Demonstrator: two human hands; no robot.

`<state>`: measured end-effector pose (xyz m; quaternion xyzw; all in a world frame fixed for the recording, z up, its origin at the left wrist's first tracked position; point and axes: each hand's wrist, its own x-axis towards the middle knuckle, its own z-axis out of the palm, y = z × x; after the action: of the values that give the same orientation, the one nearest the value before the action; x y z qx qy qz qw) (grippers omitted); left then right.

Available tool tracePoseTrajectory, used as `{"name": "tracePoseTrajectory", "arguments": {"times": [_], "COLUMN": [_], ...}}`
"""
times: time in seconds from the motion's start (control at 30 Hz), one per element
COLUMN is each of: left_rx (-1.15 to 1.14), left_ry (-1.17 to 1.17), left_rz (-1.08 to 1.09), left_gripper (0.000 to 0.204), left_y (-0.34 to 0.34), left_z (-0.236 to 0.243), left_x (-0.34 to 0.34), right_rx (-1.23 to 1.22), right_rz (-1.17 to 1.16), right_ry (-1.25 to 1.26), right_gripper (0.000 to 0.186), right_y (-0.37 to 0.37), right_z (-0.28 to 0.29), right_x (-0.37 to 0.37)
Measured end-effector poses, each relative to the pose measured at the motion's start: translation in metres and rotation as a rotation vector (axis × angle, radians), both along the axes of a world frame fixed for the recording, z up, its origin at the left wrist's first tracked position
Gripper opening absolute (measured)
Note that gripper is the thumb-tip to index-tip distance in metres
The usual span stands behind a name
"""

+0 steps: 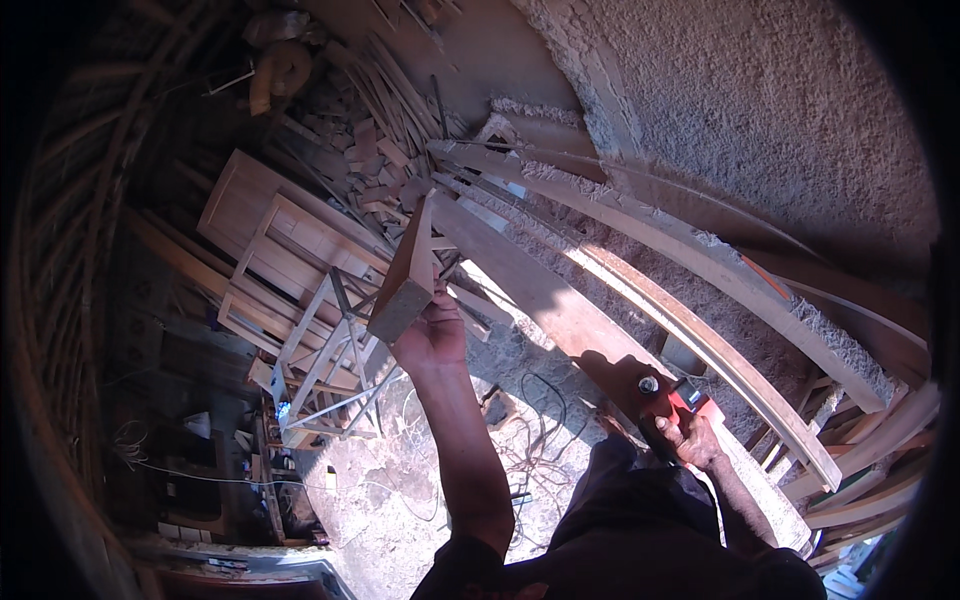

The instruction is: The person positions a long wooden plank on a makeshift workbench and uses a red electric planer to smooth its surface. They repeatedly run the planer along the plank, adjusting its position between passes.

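My left hand [436,335] is raised and closed around a wooden board [408,262], which stands tilted with its cut end toward me. The fingers grip its right side and are partly hidden. My right hand [694,441] is wrapped around the handle of a red and black electric hand planer [662,402] with a round knob at its front. Beneath the planer lies a long, wide plank [555,305] that runs from the upper middle to the lower right. Whether the planer touches the plank is hard to make out.
Long beams [690,238] covered in shavings lie along the right, below a rough wall [770,110]. Wooden door panels [290,240] and a metal stand [340,345] are on the left. Offcuts [375,165] are heaped at the back. Tangled cables [540,440] lie on the floor.
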<state>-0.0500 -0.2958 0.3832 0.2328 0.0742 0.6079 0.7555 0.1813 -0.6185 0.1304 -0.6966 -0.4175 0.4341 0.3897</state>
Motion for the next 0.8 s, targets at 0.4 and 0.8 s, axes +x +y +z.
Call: {"name": "tracePoseTrajectory", "arguments": {"times": [0.4,0.8], "left_rx": [-0.047,-0.053], "left_ry": [-0.015,-0.073], "left_rz": [0.093,0.185], "left_gripper": [0.042,0.042], "left_y": [0.005,-0.005], "left_z": [-0.003,0.013], "left_x": [0.01,0.071], "right_rx": [0.018,0.059], "right_rz": [0.022,-0.021], "right_ry": [-0.031,-0.114], "right_gripper": [0.056,0.059], "right_y": [0.006,-0.002], "right_z": [0.004,-0.031], "right_x": [0.0,-0.002]}}
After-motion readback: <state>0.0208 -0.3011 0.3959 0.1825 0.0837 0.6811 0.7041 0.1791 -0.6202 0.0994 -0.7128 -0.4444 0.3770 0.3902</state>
